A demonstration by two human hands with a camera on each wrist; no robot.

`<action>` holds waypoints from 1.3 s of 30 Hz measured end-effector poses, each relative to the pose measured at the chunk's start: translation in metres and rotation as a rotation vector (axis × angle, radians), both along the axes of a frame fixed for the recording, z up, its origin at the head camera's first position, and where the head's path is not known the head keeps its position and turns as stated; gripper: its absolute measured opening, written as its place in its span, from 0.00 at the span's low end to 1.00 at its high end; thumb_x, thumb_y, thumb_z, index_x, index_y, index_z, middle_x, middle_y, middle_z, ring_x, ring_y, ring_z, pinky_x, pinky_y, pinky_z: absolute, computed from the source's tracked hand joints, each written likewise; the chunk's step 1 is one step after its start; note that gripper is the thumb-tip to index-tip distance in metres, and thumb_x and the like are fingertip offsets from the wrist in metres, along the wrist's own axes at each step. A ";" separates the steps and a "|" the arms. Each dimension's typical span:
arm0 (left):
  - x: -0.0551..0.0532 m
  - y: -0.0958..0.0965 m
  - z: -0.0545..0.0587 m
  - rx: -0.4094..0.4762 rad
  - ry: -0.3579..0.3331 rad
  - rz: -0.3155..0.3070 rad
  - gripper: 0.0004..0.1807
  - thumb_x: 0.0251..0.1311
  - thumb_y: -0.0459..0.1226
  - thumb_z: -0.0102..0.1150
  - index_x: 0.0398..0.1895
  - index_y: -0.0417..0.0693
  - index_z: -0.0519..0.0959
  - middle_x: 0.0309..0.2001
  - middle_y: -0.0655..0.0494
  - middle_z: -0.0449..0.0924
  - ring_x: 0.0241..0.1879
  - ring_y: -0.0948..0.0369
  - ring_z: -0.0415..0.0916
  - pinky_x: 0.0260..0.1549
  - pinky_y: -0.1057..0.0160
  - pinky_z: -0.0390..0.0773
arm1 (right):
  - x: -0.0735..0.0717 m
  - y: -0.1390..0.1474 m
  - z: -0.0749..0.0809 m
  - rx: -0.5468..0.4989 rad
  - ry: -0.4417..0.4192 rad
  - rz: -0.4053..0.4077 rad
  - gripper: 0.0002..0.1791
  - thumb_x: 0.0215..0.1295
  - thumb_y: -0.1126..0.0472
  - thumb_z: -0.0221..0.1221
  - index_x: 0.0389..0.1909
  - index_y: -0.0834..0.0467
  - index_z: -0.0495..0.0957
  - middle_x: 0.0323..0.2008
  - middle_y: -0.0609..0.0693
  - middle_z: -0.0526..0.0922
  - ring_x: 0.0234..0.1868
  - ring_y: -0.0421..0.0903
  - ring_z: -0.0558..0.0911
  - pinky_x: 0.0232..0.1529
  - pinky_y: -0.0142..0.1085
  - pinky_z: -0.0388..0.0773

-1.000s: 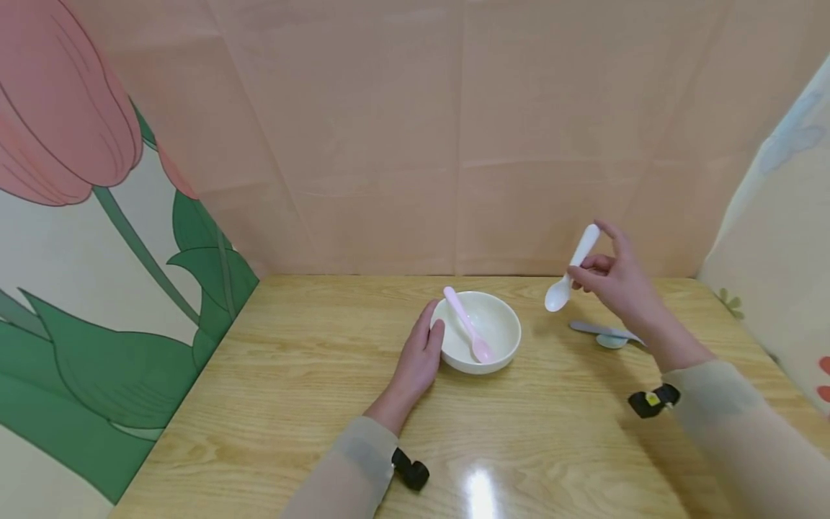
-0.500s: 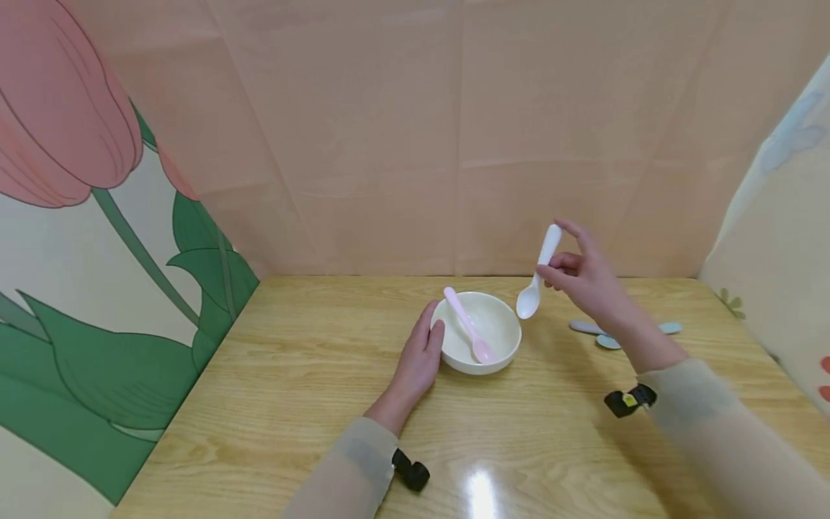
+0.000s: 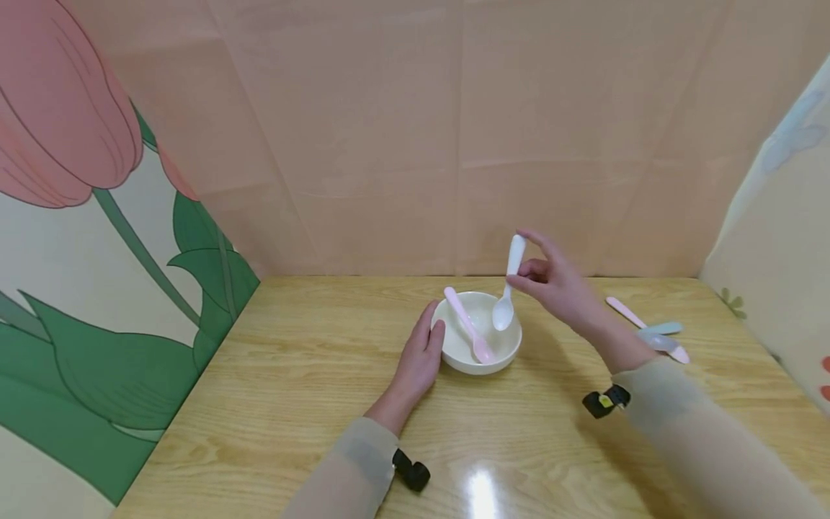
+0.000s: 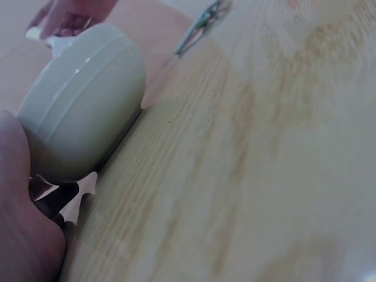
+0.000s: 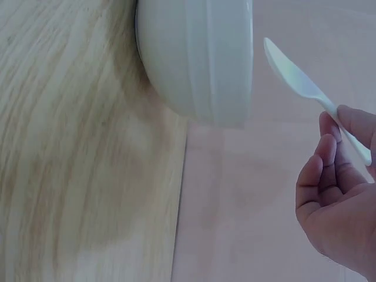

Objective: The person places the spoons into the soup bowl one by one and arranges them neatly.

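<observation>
A white bowl (image 3: 481,362) stands upright on the table, with a pink spoon (image 3: 468,324) leaning inside it. My left hand (image 3: 418,357) holds the bowl's left side, thumb and fingers around its outer wall; in the left wrist view some fingers are hidden behind the bowl (image 4: 94,111). My right hand (image 3: 558,288) pinches a white spoon (image 3: 515,259) by the handle, its scoop tilted down over the bowl's right inner side. From the right wrist view, the spoon (image 5: 294,76) is apart from the bowl's rim.
On the wooden table (image 3: 298,404), right of the bowl, several spoons lie crossed: a pink one (image 3: 625,311), a light blue-green one (image 3: 664,328) and a greyish-lilac one (image 3: 658,342), partly beside my right forearm. A peach cloth (image 3: 363,180) hangs behind the table.
My right hand has moved left with the white spoon, from above the table to over the bowl. The spoons at the right have come into fuller view. My left hand and the bowl are still.
</observation>
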State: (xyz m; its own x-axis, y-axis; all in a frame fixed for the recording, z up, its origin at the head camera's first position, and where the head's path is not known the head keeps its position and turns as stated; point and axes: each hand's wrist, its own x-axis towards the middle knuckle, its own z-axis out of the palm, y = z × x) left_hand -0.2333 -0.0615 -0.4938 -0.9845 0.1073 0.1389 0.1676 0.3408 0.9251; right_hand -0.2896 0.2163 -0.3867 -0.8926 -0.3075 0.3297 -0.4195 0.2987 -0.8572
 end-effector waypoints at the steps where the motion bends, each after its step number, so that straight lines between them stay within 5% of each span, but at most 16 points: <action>1: 0.000 0.000 0.000 0.000 0.001 0.000 0.34 0.90 0.56 0.38 0.91 0.61 0.56 0.87 0.59 0.57 0.85 0.57 0.53 0.84 0.49 0.54 | 0.000 -0.002 0.000 0.008 -0.003 0.007 0.48 0.77 0.68 0.68 0.89 0.47 0.54 0.39 0.63 0.85 0.34 0.44 0.80 0.32 0.31 0.75; 12: 0.000 0.000 0.000 0.006 0.004 -0.003 0.33 0.90 0.54 0.39 0.91 0.59 0.56 0.87 0.59 0.57 0.86 0.57 0.53 0.84 0.48 0.54 | 0.000 -0.015 -0.009 0.106 -0.059 0.094 0.48 0.77 0.67 0.69 0.90 0.47 0.54 0.41 0.61 0.88 0.45 0.60 0.85 0.43 0.31 0.82; 26: 0.001 -0.001 0.001 0.000 0.008 0.003 0.32 0.90 0.54 0.39 0.91 0.64 0.56 0.87 0.60 0.58 0.85 0.56 0.54 0.84 0.48 0.55 | 0.001 -0.025 -0.022 0.218 -0.041 0.116 0.47 0.76 0.67 0.70 0.89 0.49 0.58 0.41 0.54 0.91 0.49 0.53 0.87 0.49 0.35 0.82; 34: 0.002 -0.002 0.002 -0.001 0.007 -0.005 0.32 0.91 0.52 0.38 0.91 0.64 0.55 0.87 0.59 0.57 0.85 0.56 0.53 0.84 0.48 0.55 | 0.001 -0.029 -0.026 0.279 -0.043 0.113 0.47 0.76 0.66 0.71 0.89 0.48 0.59 0.40 0.52 0.90 0.49 0.50 0.87 0.55 0.51 0.82; 39: 0.001 -0.001 0.002 0.005 0.008 -0.006 0.32 0.90 0.54 0.38 0.91 0.64 0.55 0.87 0.59 0.57 0.85 0.56 0.54 0.84 0.47 0.55 | 0.002 -0.032 -0.028 0.291 -0.050 0.123 0.47 0.76 0.64 0.71 0.89 0.49 0.58 0.40 0.51 0.90 0.48 0.51 0.85 0.50 0.44 0.80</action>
